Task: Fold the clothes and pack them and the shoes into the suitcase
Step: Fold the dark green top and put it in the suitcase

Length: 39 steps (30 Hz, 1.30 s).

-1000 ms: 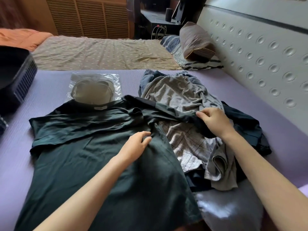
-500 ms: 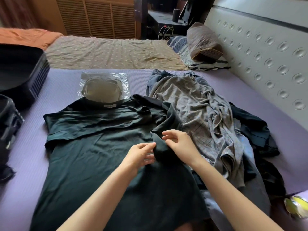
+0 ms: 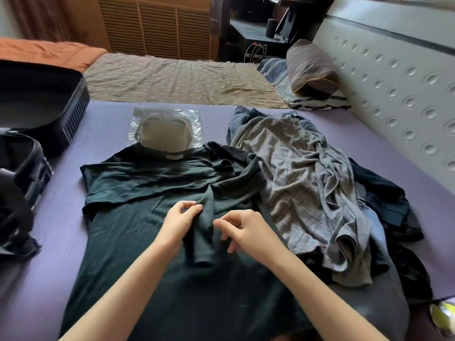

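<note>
Green sleeve (image 3: pixel 202 238) in curled left hand (image 3: pixel 181 219)

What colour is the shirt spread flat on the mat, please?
The shirt is dark green; the head view shows it.

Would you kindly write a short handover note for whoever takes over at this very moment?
Left hand: pinches the folded-in sleeve of the dark green T-shirt.
Right hand: fingers curled at the sleeve's other edge; grip unclear.
The T-shirt lies flat on the purple mat, with the bagged shoes beyond its collar, the unfolded clothes pile to its right and the open suitcase at far left.
Done: one sleeve folded in.
Left: finish this fold, fold the pile, pack everything.
</note>
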Motion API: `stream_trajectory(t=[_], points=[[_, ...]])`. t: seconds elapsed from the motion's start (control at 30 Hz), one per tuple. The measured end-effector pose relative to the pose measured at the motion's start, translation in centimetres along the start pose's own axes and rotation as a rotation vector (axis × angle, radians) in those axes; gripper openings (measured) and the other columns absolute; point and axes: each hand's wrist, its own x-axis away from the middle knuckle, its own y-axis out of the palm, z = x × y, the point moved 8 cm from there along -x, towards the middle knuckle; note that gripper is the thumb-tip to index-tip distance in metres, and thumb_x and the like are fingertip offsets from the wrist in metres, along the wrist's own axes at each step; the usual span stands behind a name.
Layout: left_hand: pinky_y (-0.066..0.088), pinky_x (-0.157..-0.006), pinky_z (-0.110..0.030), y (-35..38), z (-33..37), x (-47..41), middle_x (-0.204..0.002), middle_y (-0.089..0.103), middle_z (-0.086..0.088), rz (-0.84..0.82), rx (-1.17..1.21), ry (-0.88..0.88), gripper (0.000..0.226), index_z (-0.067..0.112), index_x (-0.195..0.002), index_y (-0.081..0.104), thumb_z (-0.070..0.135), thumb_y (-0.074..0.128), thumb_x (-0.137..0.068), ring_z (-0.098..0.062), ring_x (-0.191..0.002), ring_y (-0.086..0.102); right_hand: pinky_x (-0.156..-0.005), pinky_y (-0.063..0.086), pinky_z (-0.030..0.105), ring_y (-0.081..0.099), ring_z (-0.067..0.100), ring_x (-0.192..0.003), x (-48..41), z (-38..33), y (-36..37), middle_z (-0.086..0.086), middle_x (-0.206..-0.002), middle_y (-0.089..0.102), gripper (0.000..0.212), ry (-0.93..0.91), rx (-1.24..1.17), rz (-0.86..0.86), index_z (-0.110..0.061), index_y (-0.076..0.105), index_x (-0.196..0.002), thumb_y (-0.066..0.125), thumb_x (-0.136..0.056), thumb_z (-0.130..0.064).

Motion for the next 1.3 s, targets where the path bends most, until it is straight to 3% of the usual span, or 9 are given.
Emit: stream_trajectory(t=[0.1,0.23,0.43,0.63,0.8,0.9,1.03,1.23,1.3], points=[[0.043,-0.074,-0.018,-1.5,-0.6,0.3,-0.099,0.069,-0.001,-0.082,-0.214,-0.024,0.025,0.013,-0.101,0.068,0.029,0.071,-0.082,-0.006,-0.088,0.058,-0.075,0.053,0.038,0.066,0.012,-0.068,-1.5,0.9,-1.2,-0.005,-0.082,0.071,0.013,-0.025,0.158,0.121,-0.024,0.071,-0.09,0.061,-0.09,-0.032],[0.041,-0.056,-0.007,-2.4,-0.6,0.3,-0.075,0.066,0.005,-0.079,-0.351,0.045,0.017,0.021,-0.087,0.066,0.026,0.078,-0.075,0.005,-0.058,0.057,-0.095,0.042,0.03,0.053,0.014,-0.098,-5.3,1.1,-3.6,-0.002,-0.108,0.066,0.022,-0.159,0.282,0.217,-0.018,0.069,-0.11,0.062,-0.089,-0.014],[0.047,-0.073,-0.027,-2.5,0.0,0.0,-0.084,0.07,-0.002,-0.05,-0.17,0.136,0.012,0.019,-0.086,0.061,0.008,0.066,-0.085,-0.012,-0.075,0.062,-0.113,0.011,0.03,0.022,0.018,-0.137,-11.9,1.6,-4.2,-0.011,-0.141,0.048,0.041,-0.206,0.595,0.042,-0.026,0.053,-0.133,0.057,-0.094,-0.016],[0.049,-0.072,-0.03,-3.6,0.9,0.0,-0.086,0.073,-0.006,-0.135,-0.134,0.185,0.016,0.018,-0.088,0.062,0.003,0.058,-0.09,-0.017,-0.077,0.065,-0.1,0.01,0.027,0.033,0.02,-0.124,-15.9,3.4,-5.6,-0.013,-0.111,0.059,0.018,-0.218,0.96,-0.056,-0.035,0.07,-0.098,0.062,-0.087,-0.022],[0.05,-0.078,-0.038,-3.7,1.4,-1.4,-0.085,0.074,-0.007,-0.145,-0.212,0.243,0.017,0.025,-0.097,0.061,0.009,0.053,-0.094,-0.024,-0.079,0.07,-0.1,0.014,0.028,0.04,0.02,-0.114,-16.3,2.3,-10.8,-0.003,-0.104,0.064,0.01,-0.252,0.729,0.196,-0.019,0.071,-0.093,0.065,-0.086,-0.014],[0.051,-0.07,-0.03,-3.0,1.9,-2.9,-0.076,0.073,-0.003,-0.136,-0.256,0.262,0.017,0.014,-0.104,0.062,0.008,0.048,-0.097,-0.018,-0.064,0.07,-0.111,0.021,0.036,0.038,0.01,-0.122,-16.8,3.5,-10.7,-0.01,-0.109,0.063,0.011,-0.193,0.555,0.063,-0.024,0.063,-0.083,0.066,-0.081,-0.013],[0.045,-0.062,-0.01,-3.9,2.9,-4.5,-0.074,0.068,0.004,-0.037,-0.326,0.302,0.017,0.01,-0.096,0.064,0.003,0.049,-0.095,0.001,-0.058,0.064,-0.086,0.038,0.024,0.054,0.015,-0.108,-17.2,4.6,-9.0,-0.008,-0.1,0.067,0.023,-0.124,0.447,-0.149,-0.031,0.055,-0.073,0.065,-0.077,-0.011],[0.045,-0.086,-0.025,-4.5,1.9,-5.5,-0.086,0.071,0.007,-0.026,-0.413,0.284,0.022,0.021,-0.083,0.066,0.01,0.05,-0.095,-0.005,-0.087,0.065,-0.1,0.038,0.038,0.051,0.018,-0.107,-18.3,5.5,-8.5,-0.008,-0.099,0.068,0.031,-0.019,0.377,-0.209,-0.039,0.071,-0.082,0.041,-0.085,-0.046],[0.048,-0.088,-0.03,-3.8,1.2,-5.5,-0.084,0.072,0.007,-0.045,-0.34,0.224,0.013,0.02,-0.088,0.065,0.021,0.055,-0.094,-0.006,-0.087,0.066,-0.102,0.037,0.039,0.055,0.017,-0.106,-19.0,5.2,-9.0,-0.012,-0.095,0.069,0.027,-0.065,0.41,-0.134,-0.032,0.071,-0.089,0.046,-0.095,-0.038]])
